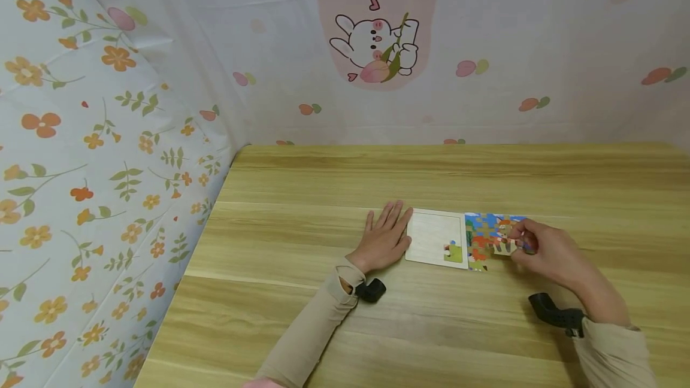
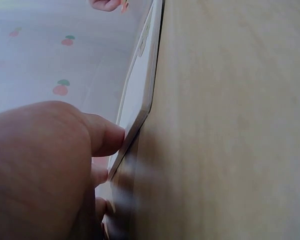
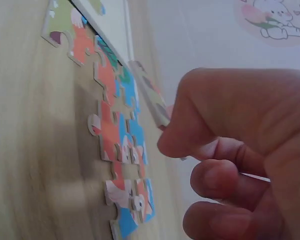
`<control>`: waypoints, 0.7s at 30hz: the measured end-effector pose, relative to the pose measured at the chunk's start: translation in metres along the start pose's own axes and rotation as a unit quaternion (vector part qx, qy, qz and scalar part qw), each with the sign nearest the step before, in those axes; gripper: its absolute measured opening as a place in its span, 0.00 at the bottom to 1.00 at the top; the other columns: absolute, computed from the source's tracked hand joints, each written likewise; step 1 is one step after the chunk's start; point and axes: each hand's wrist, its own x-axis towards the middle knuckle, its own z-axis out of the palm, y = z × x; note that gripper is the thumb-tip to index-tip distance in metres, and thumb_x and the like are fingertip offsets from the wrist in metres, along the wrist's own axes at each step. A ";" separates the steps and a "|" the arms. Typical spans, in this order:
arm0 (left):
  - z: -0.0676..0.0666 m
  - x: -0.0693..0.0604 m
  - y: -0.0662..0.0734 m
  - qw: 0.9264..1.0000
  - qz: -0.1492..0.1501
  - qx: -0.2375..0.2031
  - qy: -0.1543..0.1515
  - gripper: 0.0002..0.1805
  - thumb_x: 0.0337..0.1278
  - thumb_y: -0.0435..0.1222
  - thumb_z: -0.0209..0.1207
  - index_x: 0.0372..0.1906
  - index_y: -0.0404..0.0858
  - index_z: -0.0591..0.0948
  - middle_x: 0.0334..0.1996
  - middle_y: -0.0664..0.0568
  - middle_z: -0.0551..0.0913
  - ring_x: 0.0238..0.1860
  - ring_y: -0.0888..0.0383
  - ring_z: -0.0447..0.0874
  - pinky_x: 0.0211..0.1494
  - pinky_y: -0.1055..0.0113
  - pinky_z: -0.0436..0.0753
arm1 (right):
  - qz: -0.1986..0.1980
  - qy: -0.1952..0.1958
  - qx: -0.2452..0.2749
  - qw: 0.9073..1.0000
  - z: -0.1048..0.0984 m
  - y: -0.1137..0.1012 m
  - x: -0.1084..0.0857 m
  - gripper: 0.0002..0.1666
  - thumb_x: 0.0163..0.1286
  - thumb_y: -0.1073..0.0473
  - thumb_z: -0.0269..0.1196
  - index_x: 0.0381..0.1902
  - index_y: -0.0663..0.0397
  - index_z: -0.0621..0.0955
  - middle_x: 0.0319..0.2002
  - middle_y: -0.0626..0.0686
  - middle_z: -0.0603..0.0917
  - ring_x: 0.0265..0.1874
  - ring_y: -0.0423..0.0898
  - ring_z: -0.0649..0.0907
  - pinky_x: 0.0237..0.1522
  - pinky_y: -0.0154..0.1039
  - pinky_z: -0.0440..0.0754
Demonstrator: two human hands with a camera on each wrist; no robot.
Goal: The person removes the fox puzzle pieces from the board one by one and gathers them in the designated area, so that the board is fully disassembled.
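My left hand (image 1: 381, 243) lies flat on the table with its fingers extended, touching the left side of a white puzzle tray (image 1: 428, 235). In the left wrist view the thumb (image 2: 110, 136) presses on the tray's edge (image 2: 146, 100). A green puzzle piece (image 1: 455, 253) sits in the tray's lower right corner. My right hand (image 1: 550, 253) pinches a striped puzzle piece (image 3: 151, 95) between thumb and index finger, raised above the table. Beneath it, several colourful puzzle pieces (image 3: 107, 127) lie partly joined beside the tray; the hand hides some of them in the head view.
The wooden table (image 1: 302, 178) extends around the tray on every side. Behind it hangs a pale curtain (image 1: 485, 29) with a rabbit print, and a flowered curtain (image 1: 108, 196) hangs at the left. Black wrist mounts (image 1: 557, 314) sit by the sleeves.
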 end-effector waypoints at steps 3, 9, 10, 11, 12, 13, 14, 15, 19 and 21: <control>0.001 0.000 0.000 1.000 0.000 0.001 0.002 0.31 0.72 0.47 0.34 0.75 0.46 0.43 0.74 0.51 0.36 0.72 0.57 0.27 0.68 0.47 0.33 | 0.013 -0.016 0.001 1.000 -0.002 0.000 -0.002 0.13 0.48 0.69 0.63 0.32 0.55 0.75 0.19 0.44 0.64 0.17 0.34 0.60 0.20 0.33 0.58; -0.001 0.000 0.000 1.000 0.000 -0.001 0.001 0.31 0.72 0.47 0.34 0.74 0.46 0.43 0.74 0.51 0.36 0.72 0.57 0.27 0.68 0.47 0.33 | -0.003 -0.023 -0.011 1.000 0.000 0.001 -0.007 0.13 0.48 0.68 0.64 0.31 0.54 0.73 0.18 0.43 0.62 0.16 0.32 0.59 0.20 0.32 0.57; -0.001 0.000 0.000 1.000 0.000 -0.001 0.000 0.31 0.72 0.47 0.34 0.74 0.46 0.42 0.74 0.51 0.36 0.72 0.57 0.27 0.68 0.47 0.33 | -0.008 -0.020 -0.014 1.000 0.000 0.002 -0.008 0.14 0.47 0.68 0.65 0.31 0.54 0.73 0.18 0.43 0.61 0.16 0.32 0.59 0.21 0.32 0.57; -0.001 0.000 0.000 1.000 0.000 -0.001 -0.001 0.31 0.72 0.47 0.34 0.74 0.46 0.42 0.74 0.51 0.36 0.72 0.57 0.27 0.68 0.47 0.33 | -0.012 -0.016 -0.015 1.000 0.000 0.002 -0.009 0.14 0.47 0.68 0.65 0.30 0.54 0.73 0.18 0.42 0.61 0.16 0.32 0.58 0.21 0.32 0.57; -0.001 0.000 0.000 1.000 -0.001 0.000 -0.001 0.31 0.72 0.47 0.34 0.74 0.47 0.42 0.73 0.52 0.36 0.72 0.57 0.27 0.68 0.47 0.33 | -0.015 -0.015 -0.016 1.000 0.000 0.003 -0.010 0.14 0.47 0.68 0.66 0.31 0.54 0.73 0.18 0.42 0.61 0.16 0.32 0.58 0.20 0.32 0.56; 0.000 0.000 -0.001 1.000 0.000 0.000 -0.001 0.31 0.72 0.47 0.34 0.74 0.47 0.42 0.73 0.52 0.36 0.72 0.57 0.27 0.68 0.48 0.33 | -0.019 -0.014 -0.016 1.000 0.001 0.003 -0.011 0.14 0.47 0.68 0.66 0.31 0.54 0.73 0.18 0.42 0.61 0.16 0.32 0.58 0.20 0.32 0.56; 0.000 0.000 -0.001 1.000 0.000 -0.001 -0.001 0.31 0.72 0.47 0.34 0.74 0.47 0.42 0.73 0.52 0.35 0.72 0.57 0.27 0.68 0.48 0.32 | -0.022 -0.014 -0.016 1.000 0.001 0.004 -0.012 0.15 0.46 0.68 0.66 0.31 0.53 0.74 0.18 0.42 0.62 0.16 0.32 0.59 0.20 0.32 0.57; 0.000 0.000 -0.001 1.000 0.000 -0.001 -0.001 0.31 0.72 0.47 0.34 0.74 0.47 0.42 0.73 0.52 0.35 0.72 0.57 0.27 0.68 0.48 0.32 | -0.024 -0.013 -0.017 0.999 0.002 0.005 -0.013 0.15 0.46 0.68 0.66 0.31 0.53 0.74 0.19 0.41 0.62 0.17 0.31 0.59 0.20 0.32 0.57; 0.001 0.001 -0.001 1.000 -0.001 -0.002 0.001 0.31 0.72 0.47 0.34 0.74 0.47 0.42 0.73 0.52 0.36 0.72 0.57 0.27 0.68 0.48 0.32 | -0.027 -0.018 -0.020 0.999 0.003 0.008 -0.015 0.15 0.46 0.69 0.66 0.31 0.53 0.74 0.19 0.41 0.62 0.17 0.31 0.60 0.19 0.31 0.57; 0.001 0.000 -0.001 1.000 0.000 -0.001 0.001 0.31 0.72 0.47 0.34 0.74 0.47 0.42 0.73 0.52 0.36 0.72 0.57 0.27 0.68 0.48 0.33 | -0.026 -0.022 -0.019 0.999 0.005 0.010 -0.016 0.16 0.45 0.69 0.67 0.31 0.53 0.74 0.18 0.41 0.62 0.17 0.31 0.60 0.19 0.31 0.57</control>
